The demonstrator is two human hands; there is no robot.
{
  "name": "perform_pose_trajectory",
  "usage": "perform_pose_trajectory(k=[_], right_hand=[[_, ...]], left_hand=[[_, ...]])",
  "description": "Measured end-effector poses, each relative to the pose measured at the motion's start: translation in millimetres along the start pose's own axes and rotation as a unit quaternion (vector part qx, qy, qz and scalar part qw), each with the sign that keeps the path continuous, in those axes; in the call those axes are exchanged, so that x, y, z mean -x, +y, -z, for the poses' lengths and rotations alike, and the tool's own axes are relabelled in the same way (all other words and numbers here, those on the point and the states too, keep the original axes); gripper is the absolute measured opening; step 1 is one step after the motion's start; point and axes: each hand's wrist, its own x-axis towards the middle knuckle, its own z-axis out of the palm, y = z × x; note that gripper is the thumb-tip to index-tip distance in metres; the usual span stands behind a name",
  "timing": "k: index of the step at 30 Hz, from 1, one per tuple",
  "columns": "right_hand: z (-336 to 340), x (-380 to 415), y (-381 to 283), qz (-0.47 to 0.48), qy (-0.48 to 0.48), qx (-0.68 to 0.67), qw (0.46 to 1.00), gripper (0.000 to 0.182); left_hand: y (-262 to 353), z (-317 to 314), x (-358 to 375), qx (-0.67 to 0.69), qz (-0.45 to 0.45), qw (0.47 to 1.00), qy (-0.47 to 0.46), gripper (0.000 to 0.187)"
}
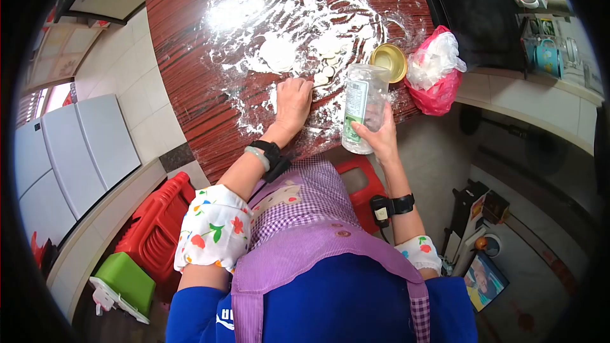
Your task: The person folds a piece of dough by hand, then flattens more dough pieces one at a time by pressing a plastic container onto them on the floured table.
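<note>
Two hands work a floured bench (190,57): the left hand (293,103) presses flat, open, on a dough piece (321,79), while the right hand (381,136) closes its grip on a clear jar (363,107) upright at the bench edge. Rolling likely comes next, needing the jar laid over flattened dough.
</note>
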Motion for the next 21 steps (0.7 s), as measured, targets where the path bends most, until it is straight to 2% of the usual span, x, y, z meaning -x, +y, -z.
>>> perform_pose_trajectory(k=[3,5,9,11,13,16,17,19,21], right_hand=[[-3.3,-2.3,12.1,0.020,0.001,0.003,1.000,0.096],[-4.7,-2.6,13.8,0.038,-0.010,0.037,0.999,0.097],[-5.1,1.3,9.9,0.028,-0.016,0.025,0.999,0.097],[-0.7,2.3,11.0,0.022,-0.009,0.031,0.999,0.096],[-0.9,2.6,8.7,0.017,-0.002,0.036,0.999,0.096],[-4.8,2.6,7.5,0.008,-0.010,0.024,1.000,0.098],[-5.9,-0.4,15.1,0.022,-0.012,0.036,0.999,0.101],[-10.9,-4.3,21.2,0.035,-0.017,0.047,0.998,0.103],[-19.8,-7.1,19.5,0.049,-0.031,0.095,0.994,0.107]], left_hand=[[4.5,1.2,-3.3,0.007,0.004,1.000,0.003,0.033],[12.5,-5.9,-17.1,-0.011,0.069,0.997,0.031,0.034],[22.8,-18.5,-37.4,-0.003,0.100,0.995,-0.030,0.032],[27.3,-15.1,-38.2,0.008,0.107,0.994,-0.031,0.026],[28.9,-8.7,-31.5,0.175,0.237,0.953,-0.071,0.022],[9.8,2.4,-5.9,0.247,0.237,0.938,-0.041,0.022],[12.1,26.0,-6.4,0.244,0.311,0.914,-0.094,0.019],[-8.1,32.9,14.8,0.286,0.325,0.901,-0.027,0.017],[-15.6,51.8,24.7,0.266,0.353,0.895,-0.058,0.014]])
